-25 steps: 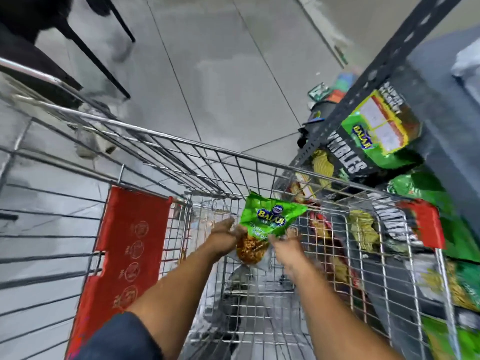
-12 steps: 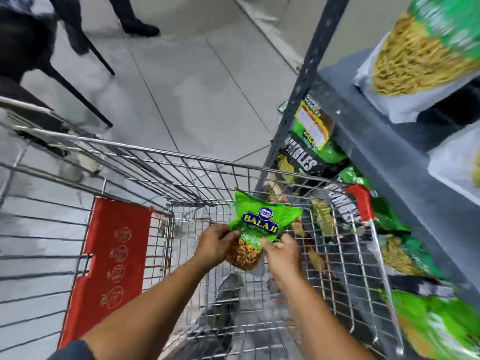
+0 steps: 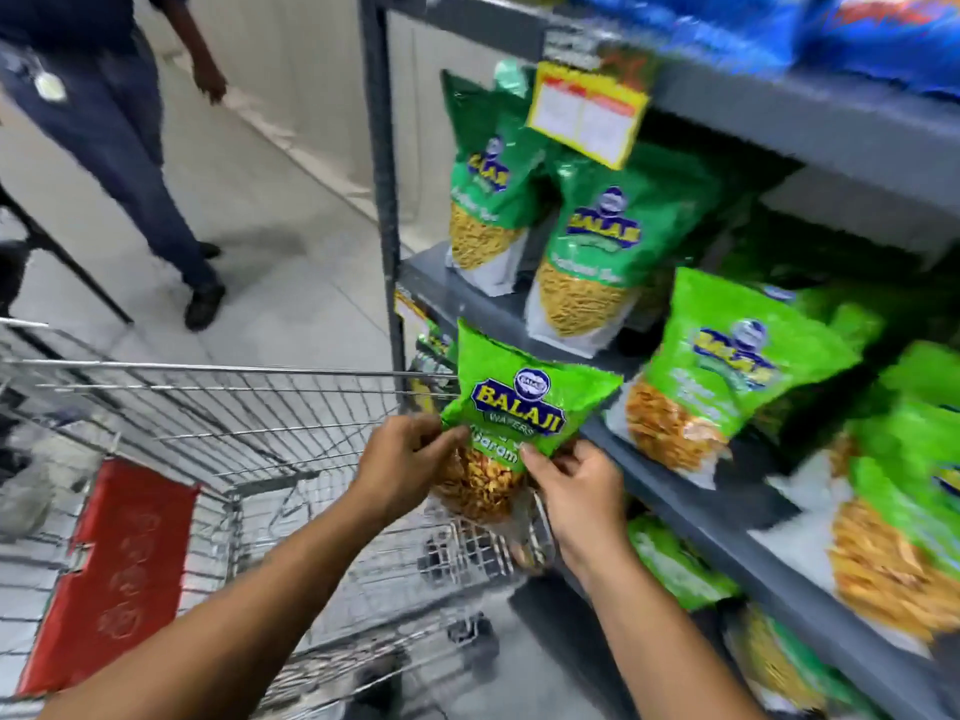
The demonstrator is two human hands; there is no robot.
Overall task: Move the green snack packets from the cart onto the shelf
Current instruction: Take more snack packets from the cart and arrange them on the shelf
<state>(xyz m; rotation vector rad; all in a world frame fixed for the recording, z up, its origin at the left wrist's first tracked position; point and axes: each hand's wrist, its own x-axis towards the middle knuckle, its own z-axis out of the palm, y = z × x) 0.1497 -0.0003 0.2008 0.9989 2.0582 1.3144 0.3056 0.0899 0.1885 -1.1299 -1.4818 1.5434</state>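
The shelf (image 3: 691,491) is running along my right, its grey ledge already crowded with standing green packets (image 3: 722,376), and the wire cart (image 3: 218,407) is sitting to my left below it. I am holding one green snack packet (image 3: 519,407) upright between them, just in front of the ledge, my left hand (image 3: 405,459) pinching its left edge and my right hand (image 3: 576,485) gripping its lower right corner. I am judging the risk as a knock: pushing in could be toppling the neighbouring packets, since gaps look tight. The yellow price tag (image 3: 587,116) is hanging overhead, and another person (image 3: 104,122) is standing beyond the cart.
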